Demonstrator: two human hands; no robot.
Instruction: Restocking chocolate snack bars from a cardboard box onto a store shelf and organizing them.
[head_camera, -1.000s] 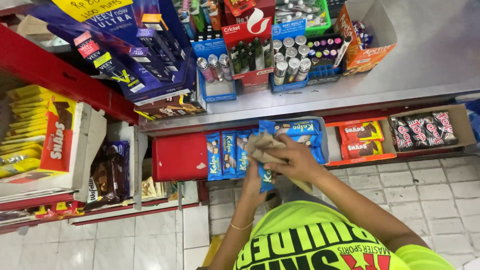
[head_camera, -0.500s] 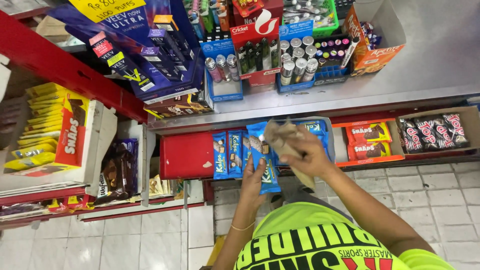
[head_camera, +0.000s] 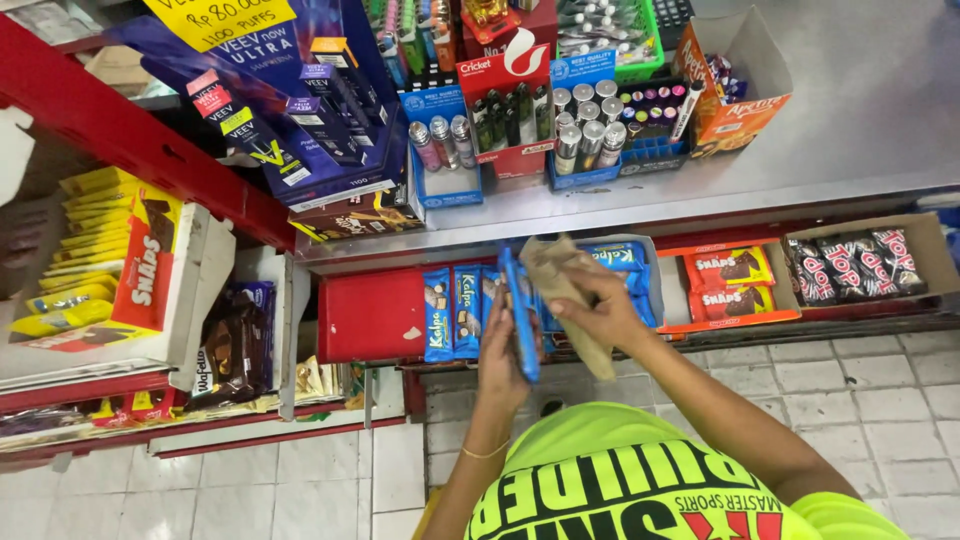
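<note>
Below the steel surface, at the low shelf: my left hand now grips a blue snack packet lifted on edge, clear of the row it lay against a second ago. Right hand has risen with the tan cloth, closed round it, wiping the packet.

From up here my left hand covers the lower part of the blue snack packet it grips, and my right hand hides the middle of the brown cloth. The boxed packets behind both hands are partly blocked, and the bottom edge cuts off my shirt.
</note>
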